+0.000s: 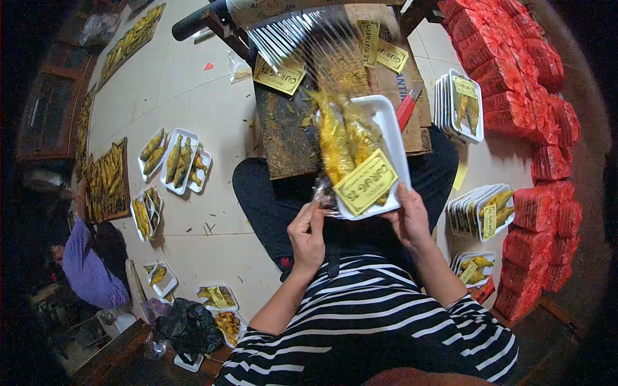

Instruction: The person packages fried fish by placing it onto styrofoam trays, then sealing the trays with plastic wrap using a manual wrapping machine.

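Observation:
A white foam tray (394, 138) with yellow, whole fish (336, 138) and a yellow printed label (367, 183) is tilted over my lap, at the near edge of a low wooden board (283, 141). My right hand (412, 220) grips the tray's lower right corner. Pinched in the fingers of my left hand (307, 237) is the edge of clear cling film (320, 196) at the tray's lower left. More cling film (290, 38) stretches from a roll at the far end of the board down to the tray, partly blurred.
Loose labels (280, 74) and a red-handled knife (408, 106) lie on the board. Stacks of fish trays (479, 212) and red-wrapped packs (531, 219) stand at right. Unwrapped trays (179, 161), a fish rack (109, 180) and a black bag (188, 327) are left. Someone in purple (93, 270) sits far left.

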`<state>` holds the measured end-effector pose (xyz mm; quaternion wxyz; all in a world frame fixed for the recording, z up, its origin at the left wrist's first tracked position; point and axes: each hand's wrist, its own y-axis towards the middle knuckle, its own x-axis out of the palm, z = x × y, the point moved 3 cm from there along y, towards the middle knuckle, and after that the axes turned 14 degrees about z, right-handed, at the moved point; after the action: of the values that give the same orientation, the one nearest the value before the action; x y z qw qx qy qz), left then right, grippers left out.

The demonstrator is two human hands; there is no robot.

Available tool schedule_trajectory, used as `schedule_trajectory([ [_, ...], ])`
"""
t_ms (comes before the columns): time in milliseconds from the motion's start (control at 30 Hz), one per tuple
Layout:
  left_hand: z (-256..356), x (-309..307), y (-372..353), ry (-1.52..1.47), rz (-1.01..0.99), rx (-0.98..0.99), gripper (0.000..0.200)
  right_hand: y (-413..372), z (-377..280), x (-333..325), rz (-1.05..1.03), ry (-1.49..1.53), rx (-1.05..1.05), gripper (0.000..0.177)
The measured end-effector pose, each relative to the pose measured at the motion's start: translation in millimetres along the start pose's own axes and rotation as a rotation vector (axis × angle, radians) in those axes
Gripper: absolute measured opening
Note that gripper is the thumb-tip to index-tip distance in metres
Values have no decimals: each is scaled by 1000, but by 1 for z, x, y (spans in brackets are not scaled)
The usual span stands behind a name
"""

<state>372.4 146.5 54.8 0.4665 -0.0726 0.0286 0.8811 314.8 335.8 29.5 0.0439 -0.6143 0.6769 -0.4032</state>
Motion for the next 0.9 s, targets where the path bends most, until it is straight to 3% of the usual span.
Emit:
schedule_trajectory([
  [167,-1,-9,21,-48,138,63,35,-2,-2,1,-65,-39,48,39],
  [200,-10,-12,31,-112,163,-13,33,0,-3,4,-44,-10,37,39],
  [400,5,10,118,-174,-30,-57,29,6,-7,5,-112,-16,6,38],
  [533,10,30,134,-276,-196,-202,41,25,-6,6,-148,-113,-46,36],
  [633,4,27,126,-332,-176,-332,51,27,-10,14,-130,-154,-50,34],
  [767,-3,17,116,-283,-47,-321,70,28,-6,8,-136,-235,-103,32],
  [900,6,15,121,-309,-95,-305,68,32,0,2,-79,-229,-174,29],
])
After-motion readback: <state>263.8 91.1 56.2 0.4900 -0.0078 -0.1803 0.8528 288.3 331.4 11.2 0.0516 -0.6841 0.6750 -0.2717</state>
